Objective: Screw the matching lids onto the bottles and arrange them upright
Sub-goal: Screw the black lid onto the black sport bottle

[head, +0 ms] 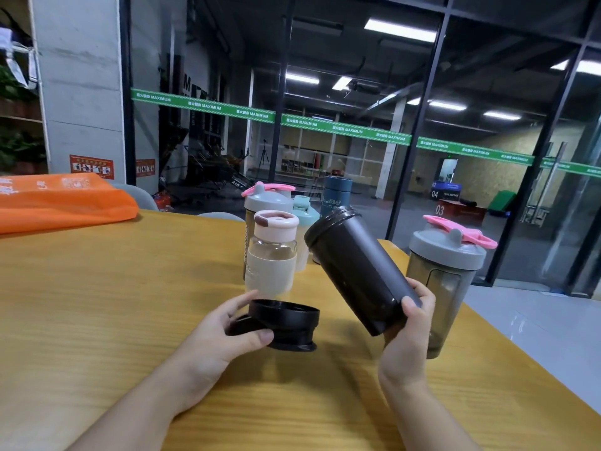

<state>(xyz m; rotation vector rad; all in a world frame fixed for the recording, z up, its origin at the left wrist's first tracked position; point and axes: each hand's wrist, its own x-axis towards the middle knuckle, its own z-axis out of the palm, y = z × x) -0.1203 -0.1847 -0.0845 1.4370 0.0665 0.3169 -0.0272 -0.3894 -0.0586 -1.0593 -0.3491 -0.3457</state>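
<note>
My right hand (pixel 408 333) grips the base of a lidless black bottle (pixel 354 268), held above the table and tilted with its open mouth up and to the left. My left hand (pixel 227 330) holds the matching black lid (pixel 286 323), upside down, just left of the bottle's base. Four capped bottles stand upright behind: a clear one with a cream lid and sleeve (pixel 271 255), a grey-lidded one with a pink handle (pixel 266 198), a light-blue-lidded one (pixel 304 213) and a dark blue one (pixel 336 195). A smoky bottle with grey lid and pink handle (pixel 445 281) stands at the right.
The yellow wooden table (pixel 113 304) ends close behind the right-hand bottle, with grey floor beyond. An orange bag (pixel 61 203) lies at the table's far left. Chair backs (pixel 143 195) show behind the table, and a glass wall stands beyond.
</note>
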